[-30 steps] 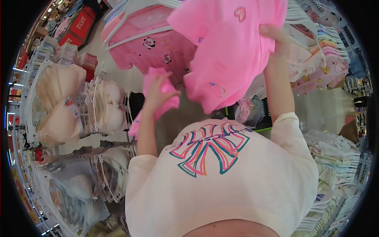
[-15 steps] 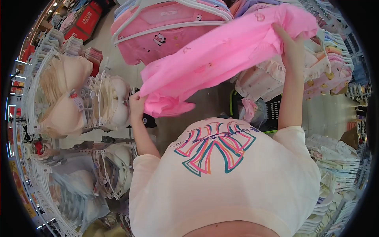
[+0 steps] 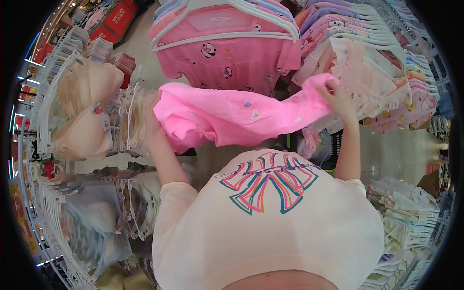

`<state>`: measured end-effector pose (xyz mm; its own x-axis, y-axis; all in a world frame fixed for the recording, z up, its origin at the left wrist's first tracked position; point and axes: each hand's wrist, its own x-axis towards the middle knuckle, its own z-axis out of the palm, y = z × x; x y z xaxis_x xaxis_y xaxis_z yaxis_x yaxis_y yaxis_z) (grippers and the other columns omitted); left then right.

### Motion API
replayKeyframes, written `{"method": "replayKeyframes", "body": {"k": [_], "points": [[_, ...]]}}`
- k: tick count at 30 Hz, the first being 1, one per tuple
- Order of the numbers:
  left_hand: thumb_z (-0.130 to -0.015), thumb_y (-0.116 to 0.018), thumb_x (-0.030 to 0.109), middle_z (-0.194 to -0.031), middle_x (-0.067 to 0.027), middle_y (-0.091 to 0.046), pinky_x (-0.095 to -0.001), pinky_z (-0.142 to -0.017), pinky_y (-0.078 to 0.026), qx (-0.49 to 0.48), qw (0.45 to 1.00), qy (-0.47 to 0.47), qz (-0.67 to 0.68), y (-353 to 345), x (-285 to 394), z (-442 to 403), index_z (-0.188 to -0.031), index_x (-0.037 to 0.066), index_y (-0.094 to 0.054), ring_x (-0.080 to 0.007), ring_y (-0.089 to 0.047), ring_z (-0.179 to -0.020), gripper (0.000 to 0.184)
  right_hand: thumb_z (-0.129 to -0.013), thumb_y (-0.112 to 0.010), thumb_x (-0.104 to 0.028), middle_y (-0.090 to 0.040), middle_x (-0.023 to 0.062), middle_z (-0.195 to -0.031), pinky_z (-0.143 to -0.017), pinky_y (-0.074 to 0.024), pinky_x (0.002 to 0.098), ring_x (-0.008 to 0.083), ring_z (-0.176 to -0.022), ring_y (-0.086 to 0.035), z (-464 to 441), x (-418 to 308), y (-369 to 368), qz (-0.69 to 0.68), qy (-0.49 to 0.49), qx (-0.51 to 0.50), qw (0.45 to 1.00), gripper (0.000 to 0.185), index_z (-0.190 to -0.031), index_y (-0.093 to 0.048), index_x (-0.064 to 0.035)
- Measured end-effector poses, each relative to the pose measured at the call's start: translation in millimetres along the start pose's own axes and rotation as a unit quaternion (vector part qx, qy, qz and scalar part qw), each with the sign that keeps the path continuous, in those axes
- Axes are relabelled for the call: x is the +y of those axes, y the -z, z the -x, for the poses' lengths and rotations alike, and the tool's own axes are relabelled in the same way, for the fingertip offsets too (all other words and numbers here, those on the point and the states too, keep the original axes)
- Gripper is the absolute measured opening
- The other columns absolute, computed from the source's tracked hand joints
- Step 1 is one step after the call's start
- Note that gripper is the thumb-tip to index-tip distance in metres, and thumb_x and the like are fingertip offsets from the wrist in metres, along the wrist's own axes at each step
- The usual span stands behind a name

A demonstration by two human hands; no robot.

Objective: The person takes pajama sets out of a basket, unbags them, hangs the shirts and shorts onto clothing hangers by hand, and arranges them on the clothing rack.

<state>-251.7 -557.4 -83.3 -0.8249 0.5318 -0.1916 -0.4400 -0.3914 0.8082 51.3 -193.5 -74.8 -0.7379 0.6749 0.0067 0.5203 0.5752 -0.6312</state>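
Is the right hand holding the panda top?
No, the right hand holds other pink cloth; the panda top is on a hanger.

The red stand (image 3: 116, 25) reads "YOU…"; other lettering blurs.

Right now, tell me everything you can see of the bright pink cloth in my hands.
The bright pink cloth looks soft and thin, with small motifs, one a blue heart. Creased and bunched, it spans the air between the left hand and right hand, in front of the hanging panda-print top. Folds hide its full shape.
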Motion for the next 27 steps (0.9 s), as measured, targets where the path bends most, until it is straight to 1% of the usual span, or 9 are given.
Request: {"method": "replayKeyframes", "body": {"k": [3, 5, 7, 9, 12, 16, 19, 23, 27], "points": [[-0.086, -0.057, 0.020, -0.103, -0.0122, -0.061, -0.0344, -0.081, -0.049, -0.058, 0.994, 0.051, 0.075, -41.5, 3.6, 6.7, -0.108, -0.004, -0.055, -0.0212, -0.061, -0.091, 0.032, -0.082, -0.064, -0.025, -0.062, 0.0104, -0.089, -0.073, -0.0462, 0.0284, 0.0172, -0.078, -0.060, 3.5, -21.7, -45.8, 0.040, 0.213, 0.127, 0.968, 0.034, -0.103, -0.060, 0.0005], [-0.087, -0.056, 0.020, -0.101, -0.0126, -0.062, -0.0353, -0.082, -0.050, -0.103, 0.988, 0.075, 0.092, -63.1, -1.6, 10.0, -0.107, -0.003, -0.055, -0.0221, -0.061, -0.090, 0.031, -0.079, -0.066, -0.016, -0.061, 0.0119, -0.101, -0.081, -0.0464, 0.0295, 0.0190, -0.093, -0.060, 21.3, -79.1, -51.3, -0.197, 0.199, -0.068, 0.958, 0.032, -0.107, -0.059, -0.0012], [-0.087, -0.057, 0.020, -0.100, -0.0127, -0.062, -0.0362, -0.082, -0.050, -0.135, 0.982, 0.106, 0.083, -79.5, -14.4, 2.2, -0.106, -0.002, -0.055, -0.0226, -0.062, -0.089, 0.029, -0.076, -0.067, -0.011, -0.061, 0.0117, -0.103, -0.083, -0.0467, 0.0318, 0.0185, -0.099, -0.058, 35.8, -106.7, -73.9, -0.277, 0.227, -0.171, 0.918, 0.037, -0.111, -0.056, -0.0014], [-0.086, -0.058, 0.020, -0.099, -0.0125, -0.062, -0.0365, -0.080, -0.050, -0.141, 0.979, 0.127, 0.079, -92.7, -20.9, 1.8, -0.105, -0.001, -0.056, -0.0222, -0.062, -0.088, 0.028, -0.075, -0.067, -0.009, -0.060, 0.0123, -0.102, -0.081, -0.0478, 0.0334, 0.0225, -0.094, -0.060, 43.8, -127.3, -104.7, -0.311, 0.320, -0.086, 0.891, 0.041, -0.113, -0.053, -0.0019], [-0.085, -0.060, 0.021, -0.096, -0.0113, -0.062, -0.0354, -0.077, -0.051, -0.113, 0.981, 0.130, 0.091, -110.3, -11.0, 12.9, -0.102, 0.002, -0.057, -0.0203, -0.062, -0.086, 0.026, -0.077, -0.065, -0.016, -0.061, 0.0147, -0.091, -0.075, -0.0492, 0.0382, 0.0325, -0.082, -0.061, 33.9, -123.9, -148.7, -0.220, 0.336, 0.049, 0.915, 0.040, -0.114, -0.050, -0.0060], [-0.084, -0.061, 0.021, -0.091, -0.0086, -0.062, -0.0325, -0.074, -0.051, -0.047, 0.996, 0.046, 0.065, -95.7, 4.2, 17.6, -0.098, 0.003, -0.058, -0.0183, -0.061, -0.083, 0.022, -0.080, -0.063, -0.026, -0.060, 0.0186, -0.075, -0.062, -0.0466, 0.0446, 0.0380, -0.073, -0.059, 9.9, -93.7, -149.3, -0.117, 0.315, -0.142, 0.931, 0.035, -0.108, -0.053, -0.0090], [-0.084, -0.060, 0.019, -0.089, -0.0073, -0.062, -0.0310, -0.072, -0.050, 0.006, 0.999, -0.049, -0.022, -62.5, 26.0, 15.2, -0.094, 0.003, -0.059, -0.0176, -0.061, -0.081, 0.019, -0.081, -0.064, -0.025, -0.057, 0.0161, -0.069, -0.057, -0.0456, 0.0339, 0.0243, -0.061, -0.059, -13.8, -87.2, -97.7, -0.144, 0.317, -0.162, 0.923, 0.024, -0.096, -0.060, -0.0069], [-0.083, -0.060, 0.017, -0.087, -0.0065, -0.062, -0.0292, -0.069, -0.049, 0.022, 0.997, -0.055, -0.039, -20.4, 54.3, 10.4, -0.091, 0.003, -0.060, -0.0155, -0.060, -0.079, 0.016, -0.086, -0.060, -0.020, -0.056, -0.0015, -0.075, -0.063, -0.0410, 0.0213, 0.0037, -0.071, -0.049, -48.2, -81.0, -39.3, -0.299, 0.239, -0.150, 0.911, 0.019, -0.092, -0.062, -0.0017], [-0.082, -0.061, 0.015, -0.082, -0.0061, -0.062, -0.0267, -0.067, -0.047, 0.062, 0.993, -0.055, -0.084, 2.3, 62.8, 7.4, -0.089, 0.004, -0.060, -0.0131, -0.059, -0.073, 0.013, -0.086, -0.058, -0.015, -0.059, -0.0036, -0.086, -0.068, -0.0440, 0.0207, 0.0039, -0.079, -0.054, -80.4, -91.1, 14.6, -0.483, 0.209, -0.207, 0.825, 0.021, -0.100, -0.060, 0.0001]]}}
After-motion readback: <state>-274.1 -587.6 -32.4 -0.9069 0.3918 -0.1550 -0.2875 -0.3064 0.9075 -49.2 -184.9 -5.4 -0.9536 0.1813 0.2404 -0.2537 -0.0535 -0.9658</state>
